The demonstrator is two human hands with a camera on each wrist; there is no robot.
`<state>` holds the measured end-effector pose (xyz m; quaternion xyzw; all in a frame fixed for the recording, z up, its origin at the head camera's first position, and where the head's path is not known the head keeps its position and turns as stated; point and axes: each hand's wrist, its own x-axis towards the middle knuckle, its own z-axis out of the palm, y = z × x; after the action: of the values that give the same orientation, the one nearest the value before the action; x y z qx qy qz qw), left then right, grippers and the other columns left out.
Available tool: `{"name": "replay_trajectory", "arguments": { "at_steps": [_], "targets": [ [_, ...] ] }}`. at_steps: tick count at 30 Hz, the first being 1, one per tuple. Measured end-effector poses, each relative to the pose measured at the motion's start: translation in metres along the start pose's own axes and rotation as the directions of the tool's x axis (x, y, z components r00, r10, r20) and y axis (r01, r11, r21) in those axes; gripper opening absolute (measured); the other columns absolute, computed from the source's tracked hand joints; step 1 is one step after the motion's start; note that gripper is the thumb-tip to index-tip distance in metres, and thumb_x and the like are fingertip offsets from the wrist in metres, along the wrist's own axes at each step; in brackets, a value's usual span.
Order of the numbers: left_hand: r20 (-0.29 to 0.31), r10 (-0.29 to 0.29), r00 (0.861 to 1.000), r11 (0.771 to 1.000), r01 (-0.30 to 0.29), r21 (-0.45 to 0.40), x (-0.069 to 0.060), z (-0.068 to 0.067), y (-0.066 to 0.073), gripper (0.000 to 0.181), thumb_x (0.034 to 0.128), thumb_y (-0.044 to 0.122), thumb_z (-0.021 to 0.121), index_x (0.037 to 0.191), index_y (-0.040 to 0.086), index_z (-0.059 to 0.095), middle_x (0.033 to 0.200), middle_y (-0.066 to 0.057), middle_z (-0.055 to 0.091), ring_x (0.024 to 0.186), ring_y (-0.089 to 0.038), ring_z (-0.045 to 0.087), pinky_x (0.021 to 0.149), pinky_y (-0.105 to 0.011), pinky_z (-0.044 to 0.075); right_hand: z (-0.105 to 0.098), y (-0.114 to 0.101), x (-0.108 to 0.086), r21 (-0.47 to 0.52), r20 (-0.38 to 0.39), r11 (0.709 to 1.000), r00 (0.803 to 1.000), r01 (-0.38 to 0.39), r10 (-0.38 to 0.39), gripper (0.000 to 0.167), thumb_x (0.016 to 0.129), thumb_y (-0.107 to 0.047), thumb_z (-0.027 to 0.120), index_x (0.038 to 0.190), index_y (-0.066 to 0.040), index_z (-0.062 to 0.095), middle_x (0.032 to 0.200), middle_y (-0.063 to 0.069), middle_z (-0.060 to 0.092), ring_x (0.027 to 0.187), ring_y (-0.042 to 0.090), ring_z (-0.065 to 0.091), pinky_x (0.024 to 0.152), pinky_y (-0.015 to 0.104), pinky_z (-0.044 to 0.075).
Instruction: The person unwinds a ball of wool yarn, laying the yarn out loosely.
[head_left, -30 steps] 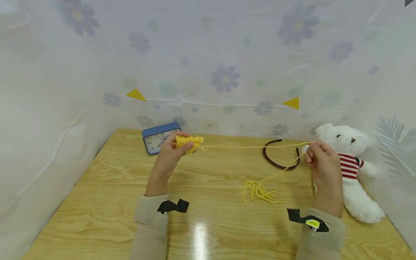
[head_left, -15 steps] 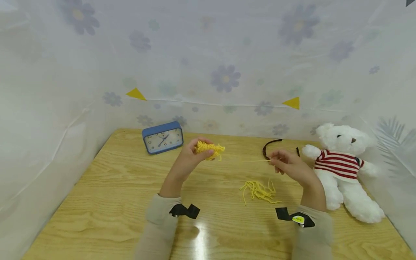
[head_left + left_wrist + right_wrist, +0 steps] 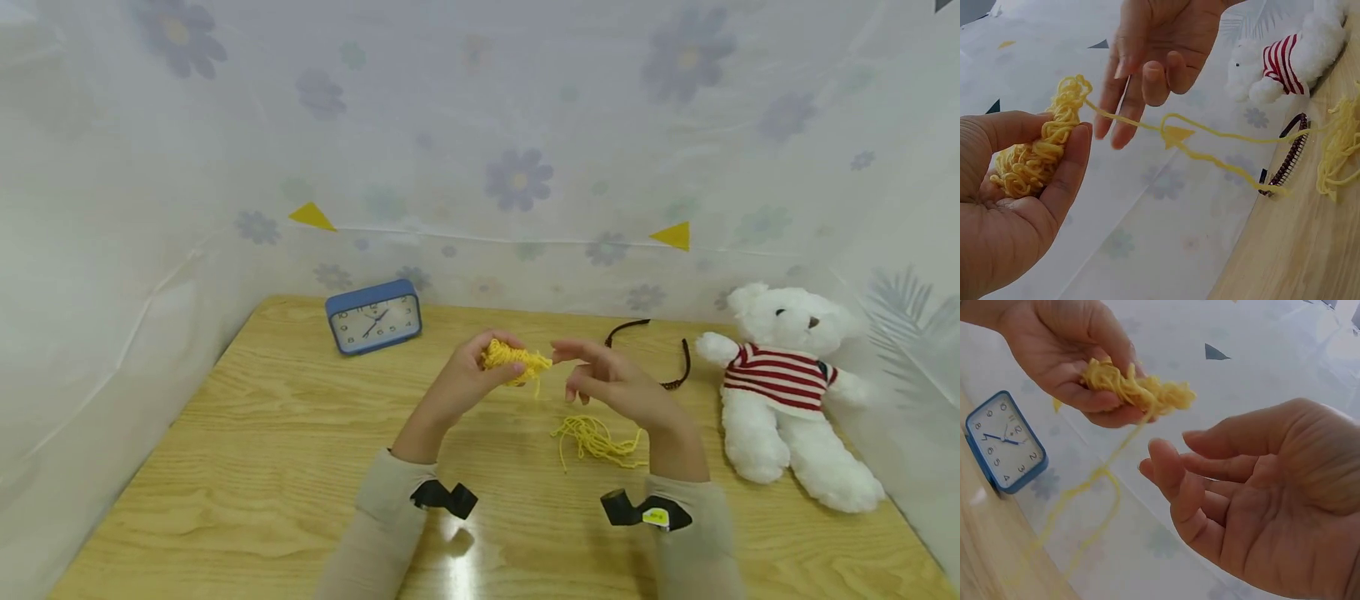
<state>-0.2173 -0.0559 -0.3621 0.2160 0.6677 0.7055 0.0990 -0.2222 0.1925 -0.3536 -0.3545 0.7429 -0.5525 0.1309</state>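
Observation:
My left hand holds a bundle of yellow yarn between thumb and fingers above the table. From the bundle a strand hangs away towards a loose pile of yellow yarn on the tabletop. Close to the right of the bundle is my right hand, its fingers loosely bent. In the right wrist view nothing lies between the thumb and fingers of the right hand, and the strand hangs beside them.
A blue alarm clock stands at the table's back left. Behind my right hand lies a dark beaded headband. A white teddy bear in a red-striped shirt sits at the right edge. Flowered sheeting surrounds the wooden table.
Both hands have come together: the left moved right with the bundle, the right moved left. The right hand let go of the strand it pinched, and its fingers loosened.

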Motion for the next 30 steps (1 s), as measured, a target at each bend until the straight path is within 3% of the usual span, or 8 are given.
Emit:
{"name": "replay_trajectory", "arguments": {
  "at_steps": [4,8,11,14,19,22,28,30],
  "targets": [
    [-0.015,-0.007,1.0,1.0,0.007,0.004,0.0,0.0,-0.001,0.03,0.0928,0.011,0.061,0.12,0.001,0.053,0.108,-0.013,0.054,0.089,-0.018,0.058,0.077,-0.03,0.052,0.011,-0.001,0.01,0.146,0.099,0.988,0.995,-0.041,0.026,0.056,0.099,-0.005,0.047,0.147,0.002,0.02,0.118,0.02,0.049,0.078,0.015,0.06,0.064,0.027,0.05],
    [-0.039,-0.001,0.999,1.0,0.001,0.012,0.0,-0.003,-0.001,0.029,0.0933,0.012,0.061,0.12,0.003,0.054,0.11,-0.014,0.054,0.09,-0.02,0.058,0.077,-0.03,0.052,0.016,-0.001,0.014,0.166,0.114,0.983,0.991,-0.083,0.064,0.059,0.098,-0.005,0.05,0.147,0.005,0.018,0.098,0.013,0.06,0.071,0.014,0.057,0.061,0.028,0.051],
    [-0.056,0.01,0.998,1.0,-0.01,0.011,0.0,-0.006,0.0,0.029,0.0934,0.012,0.061,0.12,0.003,0.054,0.111,-0.015,0.053,0.091,-0.021,0.058,0.078,-0.031,0.053,0.015,-0.002,0.012,0.114,0.05,0.989,0.995,-0.096,0.091,0.043,0.098,-0.007,0.051,0.136,0.008,0.038,0.079,0.005,0.057,0.059,0.012,0.048,0.054,0.027,0.046],
    [-0.072,0.014,0.997,1.0,-0.013,0.014,-0.001,-0.009,0.001,0.03,0.093,0.013,0.062,0.12,0.003,0.054,0.113,-0.015,0.052,0.092,-0.021,0.058,0.079,-0.032,0.053,0.009,-0.004,0.005,0.06,-0.047,0.993,0.994,-0.097,0.1,0.021,0.098,-0.01,0.051,0.113,0.004,0.058,0.063,0.001,0.044,0.051,0.016,0.035,0.049,0.029,0.037],
    [-0.103,0.007,0.995,1.0,-0.007,-0.001,-0.002,-0.015,0.002,0.03,0.0925,0.014,0.063,0.12,0.005,0.055,0.116,-0.015,0.052,0.095,-0.023,0.059,0.082,-0.033,0.053,-0.003,-0.007,-0.008,0.077,-0.247,0.996,0.967,-0.049,0.066,0.016,0.098,-0.01,0.051,0.096,-0.011,0.067,0.06,0.001,0.037,0.05,0.02,0.029,0.05,0.033,0.031],
    [-0.121,0.002,0.993,1.0,-0.003,-0.01,-0.003,-0.018,0.002,0.03,0.0924,0.014,0.063,0.12,0.006,0.055,0.116,-0.015,0.052,0.095,-0.023,0.059,0.083,-0.033,0.053,-0.011,-0.009,-0.015,0.175,-0.405,0.983,0.914,0.058,0.018,0.019,0.098,-0.005,0.049,0.093,-0.01,0.067,0.06,0.001,0.038,0.051,0.019,0.026,0.051,0.035,0.025],
    [-0.126,-0.004,0.992,1.0,0.001,-0.019,-0.004,-0.023,0.002,0.03,0.0923,0.015,0.063,0.12,0.007,0.055,0.117,-0.015,0.05,0.096,-0.024,0.058,0.085,-0.035,0.052,-0.025,-0.015,-0.028,0.349,-0.684,0.896,0.728,0.273,0.045,0.016,0.096,-0.003,0.053,0.088,0.0,0.067,0.062,0.0,0.045,0.053,0.016,0.025,0.054,0.032,0.019],
    [-0.127,-0.008,0.992,1.0,0.006,-0.02,-0.004,-0.023,0.003,0.03,0.0923,0.015,0.063,0.12,0.007,0.055,0.118,-0.014,0.049,0.096,-0.023,0.058,0.085,-0.035,0.052,-0.028,-0.017,-0.032,0.356,-0.726,0.885,0.685,0.3,0.06,0.016,0.095,-0.002,0.054,0.087,0.002,0.067,0.063,0.001,0.047,0.053,0.016,0.024,0.054,0.031,0.018]
  ]
}}
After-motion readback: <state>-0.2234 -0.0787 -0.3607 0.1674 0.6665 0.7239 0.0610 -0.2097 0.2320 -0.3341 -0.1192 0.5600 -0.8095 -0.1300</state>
